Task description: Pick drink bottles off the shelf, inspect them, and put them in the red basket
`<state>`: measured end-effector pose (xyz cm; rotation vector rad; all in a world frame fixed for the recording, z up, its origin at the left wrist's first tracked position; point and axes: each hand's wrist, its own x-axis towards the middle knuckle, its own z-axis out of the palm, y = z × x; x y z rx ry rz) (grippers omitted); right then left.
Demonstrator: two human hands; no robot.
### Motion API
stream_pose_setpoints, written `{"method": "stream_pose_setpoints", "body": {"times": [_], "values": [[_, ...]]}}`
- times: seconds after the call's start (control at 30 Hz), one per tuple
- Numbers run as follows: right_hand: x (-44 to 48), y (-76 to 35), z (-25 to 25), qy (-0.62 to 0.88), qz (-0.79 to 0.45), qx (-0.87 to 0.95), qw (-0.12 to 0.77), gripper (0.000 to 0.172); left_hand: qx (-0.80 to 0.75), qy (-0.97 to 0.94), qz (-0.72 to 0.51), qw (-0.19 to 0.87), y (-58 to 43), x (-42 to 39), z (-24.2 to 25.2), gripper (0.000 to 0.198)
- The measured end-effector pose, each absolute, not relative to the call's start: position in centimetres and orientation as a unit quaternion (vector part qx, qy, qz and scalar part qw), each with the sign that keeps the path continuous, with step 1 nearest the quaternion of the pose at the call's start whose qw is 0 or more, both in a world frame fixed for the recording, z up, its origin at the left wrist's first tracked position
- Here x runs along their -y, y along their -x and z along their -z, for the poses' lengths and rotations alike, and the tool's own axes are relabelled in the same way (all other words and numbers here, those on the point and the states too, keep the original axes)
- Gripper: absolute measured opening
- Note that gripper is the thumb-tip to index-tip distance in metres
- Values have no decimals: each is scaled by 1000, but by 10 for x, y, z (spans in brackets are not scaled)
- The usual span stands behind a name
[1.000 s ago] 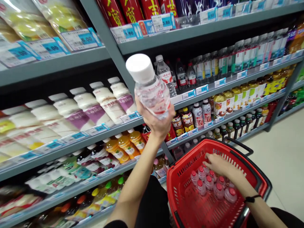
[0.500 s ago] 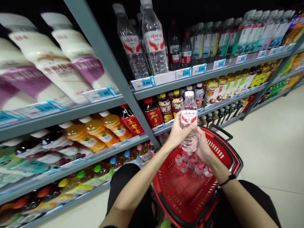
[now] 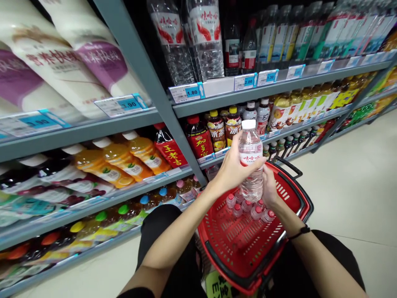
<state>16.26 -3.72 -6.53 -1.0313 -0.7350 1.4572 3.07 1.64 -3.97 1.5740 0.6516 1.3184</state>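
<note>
While 1 hand held the bottle up before the shelves 1.0 s ago: now both hands are at it, lower down, and the right hand has left the inside of the basket.
Since 0.5 s ago: the left thumb has come to cross the lower part of the label, and the red artwork seen there then is mostly covered.
Bottle: clear plastic with ridged sides, colourless contents, a white cap on top, a white label with red characters; nearly upright.
Bottle's place: above the far part of the red basket, in front of the lower shelves.
Left hand: wrapped around the bottle, thumb across its front.
Right hand: against the bottle's right side, fingers largely hidden, so I cannot tell how tightly it grips; a black band circles that wrist.
Basket: at least 7 small bottles with pinkish-red caps stand inside.
Upper shelf: 2 large bottles at the front wear a similar white-and-red label (the price tag below reads 1.80).
Behind the left hand: 2 yellow-capped drinks.
</note>
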Motion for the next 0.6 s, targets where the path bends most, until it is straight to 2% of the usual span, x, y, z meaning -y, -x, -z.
{"method": "stream_pose_setpoints", "body": {"times": [0.13, 0.37, 0.6], "values": [[38, -165, 63, 439, -598, 325, 587, 49, -249, -669, -528, 460, -23, -14, 37, 101], [44, -168, 58, 431, -683, 339, 483, 67, -112, -626, -538, 553, -14, -33, 48, 68], [43, -164, 53, 437, -671, 352, 485, 66, -121, -615, -554, 548, -15, -35, 45, 68]]}}
